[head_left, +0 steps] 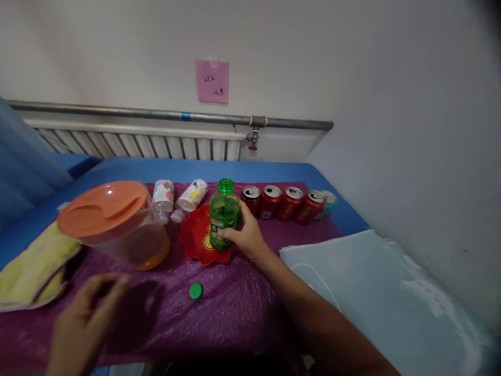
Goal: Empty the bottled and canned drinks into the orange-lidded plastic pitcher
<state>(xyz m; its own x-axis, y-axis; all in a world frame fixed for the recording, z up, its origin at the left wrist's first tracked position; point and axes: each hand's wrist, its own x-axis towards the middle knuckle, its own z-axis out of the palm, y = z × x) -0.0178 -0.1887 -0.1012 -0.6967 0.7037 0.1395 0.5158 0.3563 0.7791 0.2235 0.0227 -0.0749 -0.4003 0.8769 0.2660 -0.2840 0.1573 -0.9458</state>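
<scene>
My right hand (248, 232) is wrapped round a green plastic drink bottle (225, 211) from its right side. The bottle is upright with its mouth uncapped, at a red scalloped plate (191, 235); whether its base touches the plate I cannot tell. A green bottle cap (195, 291) lies on the purple plastic sheet (235, 308) in front of the plate. My left hand (88, 318), slightly blurred, hovers low on the left with bent fingers apart and nothing visible in them. Beyond it stands a clear pitcher (136, 243) with an orange lid (104, 209) and a little amber liquid inside.
Two label-wrapped bottles (163, 196) lie behind the plate. Several red drink cans (270, 201) stand in a row on the right, beside a pale green container (329, 201). A yellow cloth (37, 266) lies at left, a light blue cloth (352, 282) at right. A radiator (156, 143) and wall are behind.
</scene>
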